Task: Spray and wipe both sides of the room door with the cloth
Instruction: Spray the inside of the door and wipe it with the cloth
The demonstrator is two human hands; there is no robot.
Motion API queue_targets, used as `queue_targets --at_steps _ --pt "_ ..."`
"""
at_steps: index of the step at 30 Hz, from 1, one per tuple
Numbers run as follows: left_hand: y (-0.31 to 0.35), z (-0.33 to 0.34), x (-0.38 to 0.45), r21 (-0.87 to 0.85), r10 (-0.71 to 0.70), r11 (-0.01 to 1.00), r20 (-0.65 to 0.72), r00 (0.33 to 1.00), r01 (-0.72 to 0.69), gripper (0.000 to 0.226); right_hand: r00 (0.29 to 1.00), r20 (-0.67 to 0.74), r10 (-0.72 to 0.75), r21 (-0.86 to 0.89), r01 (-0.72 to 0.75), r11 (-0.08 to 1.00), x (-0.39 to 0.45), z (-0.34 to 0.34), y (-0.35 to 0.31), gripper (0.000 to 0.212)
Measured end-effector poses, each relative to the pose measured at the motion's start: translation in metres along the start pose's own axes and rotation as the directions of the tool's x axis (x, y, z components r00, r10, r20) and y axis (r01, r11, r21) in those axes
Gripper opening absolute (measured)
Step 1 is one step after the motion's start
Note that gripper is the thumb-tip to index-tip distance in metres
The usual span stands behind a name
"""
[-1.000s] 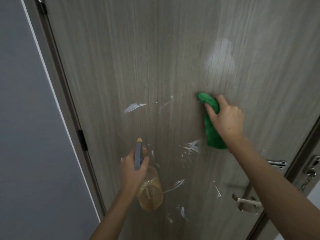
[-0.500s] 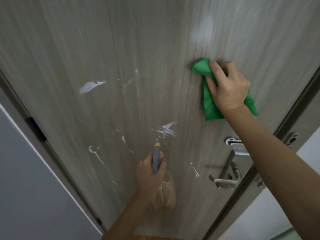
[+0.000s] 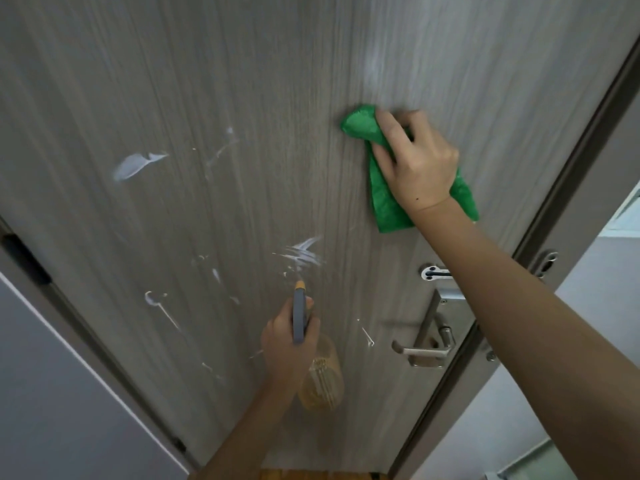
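Two hands at work on one face of the door, cloth up high, bottle held low.

Right hand presses the green cloth against the wood above the handle, fingers bent over its bunched top. It looks soft, light and limp, so it is best held by that gathered part with the loose end trailing. Left hand grasps the neck of the spray bottle, nozzle aimed at the door. The clear bottle holds amber liquid, probably light enough for one hand. White foam streaks are not yet wiped.
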State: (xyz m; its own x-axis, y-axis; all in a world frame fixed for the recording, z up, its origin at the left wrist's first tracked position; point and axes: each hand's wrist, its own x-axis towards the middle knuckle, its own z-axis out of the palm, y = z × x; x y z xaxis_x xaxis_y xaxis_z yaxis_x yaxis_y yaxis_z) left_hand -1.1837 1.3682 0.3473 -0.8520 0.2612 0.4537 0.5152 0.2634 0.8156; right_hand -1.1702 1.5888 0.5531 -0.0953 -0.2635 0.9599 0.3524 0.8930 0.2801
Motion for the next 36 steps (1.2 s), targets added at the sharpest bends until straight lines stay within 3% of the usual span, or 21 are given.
queue_targets --at_steps 4,10,15,17,21,27,36 --pt "0.005 0.003 -0.009 0.027 0.007 1.0 0.017 1.0 -0.008 0.008 1.0 0.006 -0.013 0.008 0.013 1.0 0.0 -0.001 0.001 0.022" --pt "-0.002 0.029 -0.044 0.083 0.006 0.996 0.193 0.981 -0.023 0.009 0.995 0.017 -0.099 0.042 0.098 0.994 -0.03 -0.005 0.004 0.022" --pt "-0.033 0.066 -0.085 0.123 -0.048 0.992 0.363 0.931 0.003 0.037 0.99 0.057 -0.125 0.025 0.124 0.992 -0.093 -0.017 0.02 0.021" --pt "-0.032 0.073 -0.096 0.136 -0.029 0.99 0.363 0.931 -0.022 0.037 0.99 0.063 -0.127 0.025 0.126 0.992 -0.107 -0.021 0.025 0.021" --pt "-0.023 0.081 -0.102 0.156 0.02 0.984 0.361 0.932 -0.082 0.017 0.992 0.054 -0.116 0.015 0.115 0.993 -0.113 -0.023 0.028 0.021" --pt "-0.029 0.091 -0.097 0.204 -0.013 0.977 0.349 0.937 -0.063 0.002 0.993 0.043 -0.107 0.036 0.106 0.994 -0.115 -0.022 0.029 0.021" --pt "-0.037 0.092 -0.101 0.297 -0.084 0.955 0.318 0.944 -0.015 0.02 0.994 0.041 -0.102 0.056 0.099 0.993 -0.115 -0.021 0.03 0.021"
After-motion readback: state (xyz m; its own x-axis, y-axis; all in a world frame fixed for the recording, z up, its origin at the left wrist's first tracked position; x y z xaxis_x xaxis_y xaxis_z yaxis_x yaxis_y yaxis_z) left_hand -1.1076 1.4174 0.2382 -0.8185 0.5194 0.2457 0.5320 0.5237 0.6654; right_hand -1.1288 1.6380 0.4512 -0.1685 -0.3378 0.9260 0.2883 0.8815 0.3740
